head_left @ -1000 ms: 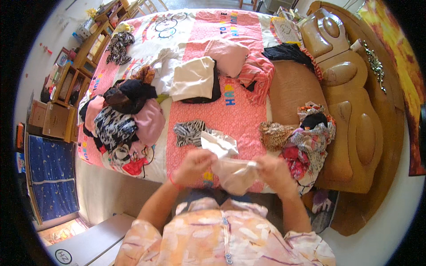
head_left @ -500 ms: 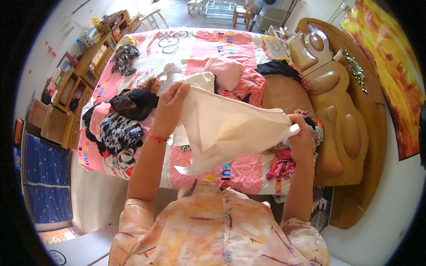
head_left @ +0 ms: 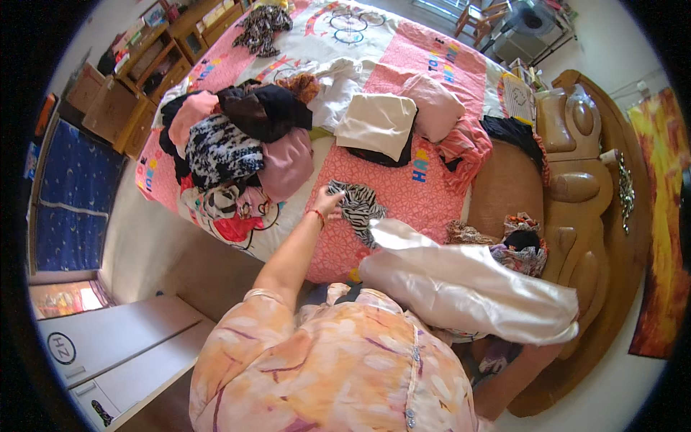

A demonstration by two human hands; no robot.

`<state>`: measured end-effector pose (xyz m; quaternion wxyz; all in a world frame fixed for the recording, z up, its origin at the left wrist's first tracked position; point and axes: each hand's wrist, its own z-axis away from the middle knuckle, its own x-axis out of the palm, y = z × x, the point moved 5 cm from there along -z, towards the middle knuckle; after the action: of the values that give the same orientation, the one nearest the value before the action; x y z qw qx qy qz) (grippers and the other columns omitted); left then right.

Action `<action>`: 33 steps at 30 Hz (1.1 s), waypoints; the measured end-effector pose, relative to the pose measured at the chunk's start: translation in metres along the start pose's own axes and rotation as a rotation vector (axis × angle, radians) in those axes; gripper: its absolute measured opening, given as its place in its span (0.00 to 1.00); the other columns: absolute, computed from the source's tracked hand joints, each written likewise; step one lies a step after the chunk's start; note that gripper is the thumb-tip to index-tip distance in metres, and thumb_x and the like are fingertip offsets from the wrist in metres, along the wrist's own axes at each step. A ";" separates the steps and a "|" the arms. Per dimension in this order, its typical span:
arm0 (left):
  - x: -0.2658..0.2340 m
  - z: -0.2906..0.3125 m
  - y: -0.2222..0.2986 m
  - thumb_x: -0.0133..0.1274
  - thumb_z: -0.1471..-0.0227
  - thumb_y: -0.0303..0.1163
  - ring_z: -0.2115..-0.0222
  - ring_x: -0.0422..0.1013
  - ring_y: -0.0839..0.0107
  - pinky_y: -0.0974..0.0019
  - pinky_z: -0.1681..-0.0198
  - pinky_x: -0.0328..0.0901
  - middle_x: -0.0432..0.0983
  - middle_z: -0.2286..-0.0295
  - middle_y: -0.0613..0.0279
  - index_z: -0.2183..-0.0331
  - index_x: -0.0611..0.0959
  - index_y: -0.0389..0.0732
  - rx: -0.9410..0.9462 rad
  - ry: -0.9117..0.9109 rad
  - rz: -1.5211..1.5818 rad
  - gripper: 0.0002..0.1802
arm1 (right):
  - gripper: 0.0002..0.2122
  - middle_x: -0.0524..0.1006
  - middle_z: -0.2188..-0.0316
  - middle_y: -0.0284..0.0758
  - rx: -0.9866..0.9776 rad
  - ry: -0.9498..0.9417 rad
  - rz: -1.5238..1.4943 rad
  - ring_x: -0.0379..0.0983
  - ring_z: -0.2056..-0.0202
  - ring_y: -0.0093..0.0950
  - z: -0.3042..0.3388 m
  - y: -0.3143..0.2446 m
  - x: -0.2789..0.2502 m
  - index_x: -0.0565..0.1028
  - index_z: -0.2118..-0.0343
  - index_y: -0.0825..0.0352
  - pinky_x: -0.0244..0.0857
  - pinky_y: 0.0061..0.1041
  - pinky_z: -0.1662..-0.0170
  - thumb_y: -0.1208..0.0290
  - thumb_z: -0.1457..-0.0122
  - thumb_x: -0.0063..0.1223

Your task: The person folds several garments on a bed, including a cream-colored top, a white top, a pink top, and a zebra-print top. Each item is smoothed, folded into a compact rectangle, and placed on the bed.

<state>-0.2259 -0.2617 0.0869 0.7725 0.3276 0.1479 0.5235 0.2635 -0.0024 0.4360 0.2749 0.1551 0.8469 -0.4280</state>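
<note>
My left hand [head_left: 330,204] reaches over the bed, its fingers closed on the edge of a black-and-white zebra-print cloth [head_left: 360,210]. At the right, a shiny off-white garment [head_left: 461,277] stretches from beside that cloth to over my right forearm [head_left: 522,374]. The garment covers my right hand, so its fingers are hidden. Beyond the zebra print lies a folded cream cloth [head_left: 376,124] on top of something black. Pink clothing [head_left: 432,108] sits beside it, and a red-striped garment [head_left: 464,153] lies nearer the headboard.
A heap of mixed clothes [head_left: 223,151] covers the bed's left part. Patterned scarves [head_left: 524,245] lie by the brown wooden headboard [head_left: 576,187]. A leopard-print cloth [head_left: 265,30] is at the far left corner. White cabinet [head_left: 129,345] stands lower left.
My left hand has let go of the off-white garment and come down onto the zebra-print cloth. The garment has swung to the right, toward my right arm. The view has shifted.
</note>
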 end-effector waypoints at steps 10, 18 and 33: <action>0.031 -0.094 -0.095 0.53 0.53 0.25 0.88 0.69 0.68 0.65 0.89 0.65 0.74 0.76 0.53 0.60 0.71 0.31 -0.115 0.455 0.409 0.17 | 0.19 0.71 0.65 0.35 0.304 -0.221 -0.206 0.69 0.62 0.27 0.018 -0.046 0.003 0.67 0.61 0.67 0.64 0.28 0.58 0.62 0.52 0.58; 0.300 0.067 0.078 0.60 0.53 0.35 0.58 0.67 0.70 0.65 0.57 0.65 0.64 0.52 0.54 0.44 0.60 0.41 0.328 -0.689 -0.232 0.38 | 0.17 0.75 0.69 0.40 0.210 -0.359 -0.460 0.73 0.67 0.30 -0.044 -0.056 0.077 0.72 0.69 0.69 0.66 0.29 0.62 0.56 0.49 0.52; 0.236 0.275 0.180 0.48 0.52 0.15 0.66 0.69 0.80 0.75 0.62 0.64 0.75 0.69 0.65 0.61 0.76 0.32 1.161 -0.667 -0.570 0.13 | 0.08 0.73 0.77 0.39 -0.277 -0.557 -0.261 0.72 0.74 0.38 -0.104 -0.162 0.127 0.75 0.70 0.68 0.64 0.31 0.71 0.73 0.55 0.56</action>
<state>-0.1004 -0.1016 0.4365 0.5846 0.7756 0.2380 0.0116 0.0467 -0.0097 0.5134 0.4571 -0.1167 0.8021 -0.3663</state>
